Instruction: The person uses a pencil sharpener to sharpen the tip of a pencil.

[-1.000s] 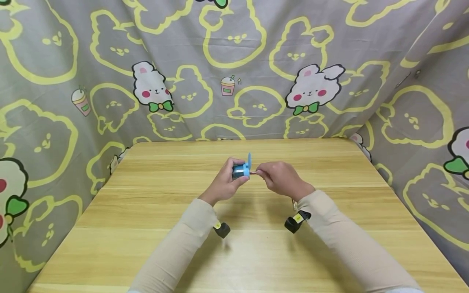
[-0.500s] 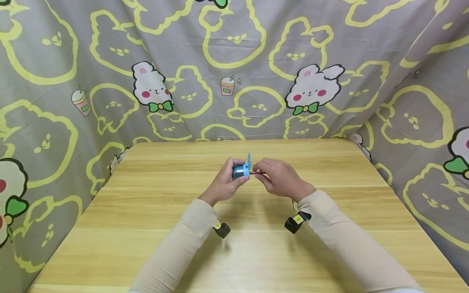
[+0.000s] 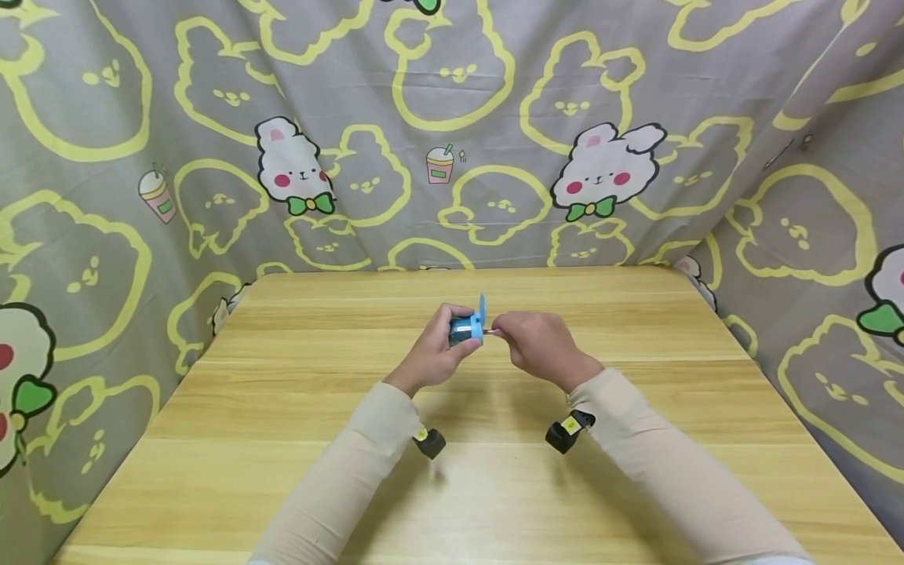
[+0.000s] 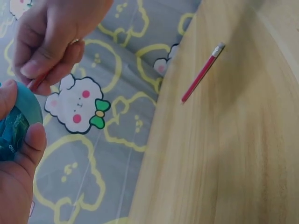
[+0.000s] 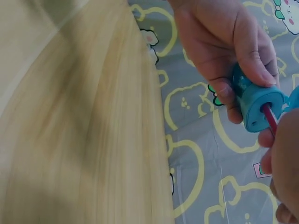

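My left hand [image 3: 439, 353] grips a blue pencil sharpener [image 3: 462, 330] with a see-through body, its flip lid [image 3: 482, 308] standing up. The sharpener lies sideways above the table, hole end facing right. A red pencil [image 5: 270, 117] sticks into one of its holes, tip hidden inside, as the right wrist view shows. My right hand [image 3: 540, 345] pinches that pencil close to the hole with thumb and fingers, covering most of its length. In the left wrist view, a second red pencil [image 4: 202, 74] with a metal-banded eraser end lies on the table.
The wood-grain table [image 3: 452, 486] spreads beneath both forearms. A grey curtain [image 3: 494, 227] with yellow outlines and white rabbits hangs behind it and along the sides. A black wrist camera [image 3: 563, 436] hangs below the right sleeve, another camera [image 3: 429, 443] below the left.
My right hand loosened, showing more of the red pencil half a second ago, then closed on it with a rolled wrist. The left hand and sharpener stay nearly still.
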